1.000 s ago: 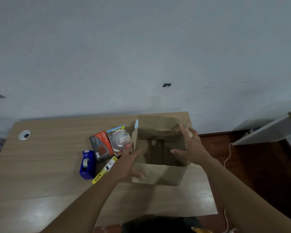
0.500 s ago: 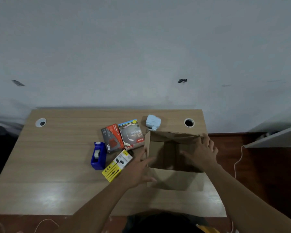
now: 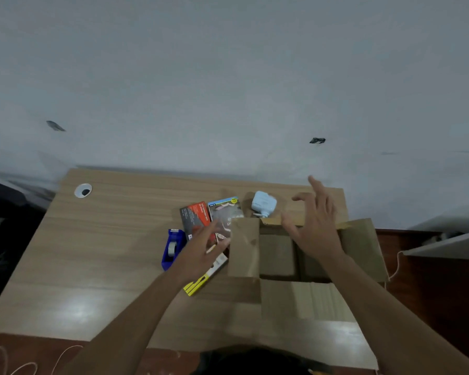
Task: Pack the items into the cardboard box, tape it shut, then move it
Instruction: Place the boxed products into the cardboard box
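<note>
The open cardboard box (image 3: 303, 299) sat at the right of the counter (image 3: 106, 253) with a white charger (image 3: 263, 203) behind it. A red packet (image 3: 194, 217), a grey packet (image 3: 224, 213), a yellow packet (image 3: 198, 284) and a blue tape dispenser (image 3: 172, 249) crowded its left side. The left hand (image 3: 201, 250) reached over the packets, fingers straight and empty, while the right hand (image 3: 313, 226) hung above the box, fingers splayed wide and empty.

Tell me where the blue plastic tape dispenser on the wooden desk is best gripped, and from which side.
Likely best: pinch the blue plastic tape dispenser across its two flat side walls, near the middle, coming down from above. It stands upright and narrow on the wooden desk, its left side open; the left hand is close on its right.
</note>
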The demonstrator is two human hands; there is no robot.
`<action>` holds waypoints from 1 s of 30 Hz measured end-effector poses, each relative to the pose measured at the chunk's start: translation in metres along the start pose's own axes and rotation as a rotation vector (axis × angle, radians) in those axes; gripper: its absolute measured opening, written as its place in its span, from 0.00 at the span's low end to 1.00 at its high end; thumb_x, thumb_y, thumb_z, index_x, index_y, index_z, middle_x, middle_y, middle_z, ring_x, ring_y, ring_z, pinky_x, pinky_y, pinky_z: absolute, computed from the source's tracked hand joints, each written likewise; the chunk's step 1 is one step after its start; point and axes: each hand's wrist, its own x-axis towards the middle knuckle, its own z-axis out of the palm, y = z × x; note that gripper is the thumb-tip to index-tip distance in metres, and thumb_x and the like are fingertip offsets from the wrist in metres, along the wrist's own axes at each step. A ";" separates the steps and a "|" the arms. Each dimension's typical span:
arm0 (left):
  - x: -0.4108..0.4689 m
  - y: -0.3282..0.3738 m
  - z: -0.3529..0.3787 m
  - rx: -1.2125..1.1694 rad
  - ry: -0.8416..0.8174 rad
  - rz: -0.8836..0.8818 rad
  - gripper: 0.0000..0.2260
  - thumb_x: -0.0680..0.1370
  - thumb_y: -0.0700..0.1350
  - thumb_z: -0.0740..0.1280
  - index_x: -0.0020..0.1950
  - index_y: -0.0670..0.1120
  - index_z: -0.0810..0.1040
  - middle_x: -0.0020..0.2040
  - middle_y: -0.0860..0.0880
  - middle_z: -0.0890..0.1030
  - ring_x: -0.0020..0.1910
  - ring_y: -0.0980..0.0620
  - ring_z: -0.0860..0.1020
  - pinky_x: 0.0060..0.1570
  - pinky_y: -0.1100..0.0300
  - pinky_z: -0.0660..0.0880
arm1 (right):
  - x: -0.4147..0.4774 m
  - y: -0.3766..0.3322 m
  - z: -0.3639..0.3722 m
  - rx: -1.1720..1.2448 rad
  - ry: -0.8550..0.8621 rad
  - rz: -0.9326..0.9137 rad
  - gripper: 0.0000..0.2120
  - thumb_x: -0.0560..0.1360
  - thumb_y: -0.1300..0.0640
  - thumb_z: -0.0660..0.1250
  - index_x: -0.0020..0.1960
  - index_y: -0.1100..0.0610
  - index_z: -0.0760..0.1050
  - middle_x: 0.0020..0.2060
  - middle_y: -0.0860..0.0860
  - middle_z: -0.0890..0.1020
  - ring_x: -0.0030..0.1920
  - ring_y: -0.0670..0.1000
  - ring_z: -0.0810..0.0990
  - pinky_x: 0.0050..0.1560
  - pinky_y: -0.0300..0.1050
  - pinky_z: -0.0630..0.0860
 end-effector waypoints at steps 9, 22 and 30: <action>0.024 -0.045 -0.067 0.202 0.107 -0.130 0.34 0.80 0.63 0.73 0.82 0.56 0.66 0.72 0.49 0.75 0.72 0.46 0.73 0.68 0.49 0.73 | 0.037 -0.090 0.075 -0.011 -0.401 -0.038 0.33 0.80 0.36 0.65 0.77 0.52 0.65 0.79 0.53 0.64 0.79 0.57 0.64 0.79 0.60 0.65; 0.082 -0.098 -0.092 0.450 -0.064 -0.151 0.56 0.69 0.70 0.79 0.87 0.51 0.54 0.84 0.48 0.59 0.83 0.44 0.58 0.76 0.37 0.70 | 0.073 -0.119 0.188 -0.347 -0.762 0.369 0.57 0.74 0.28 0.70 0.86 0.60 0.49 0.81 0.64 0.61 0.80 0.67 0.64 0.78 0.66 0.64; 0.111 -0.110 -0.074 0.574 -0.132 -0.140 0.64 0.67 0.71 0.79 0.88 0.49 0.44 0.87 0.44 0.50 0.86 0.40 0.51 0.77 0.35 0.64 | 0.076 -0.121 0.229 -0.404 -0.773 0.454 0.60 0.75 0.28 0.70 0.87 0.59 0.43 0.83 0.70 0.54 0.82 0.72 0.59 0.80 0.72 0.58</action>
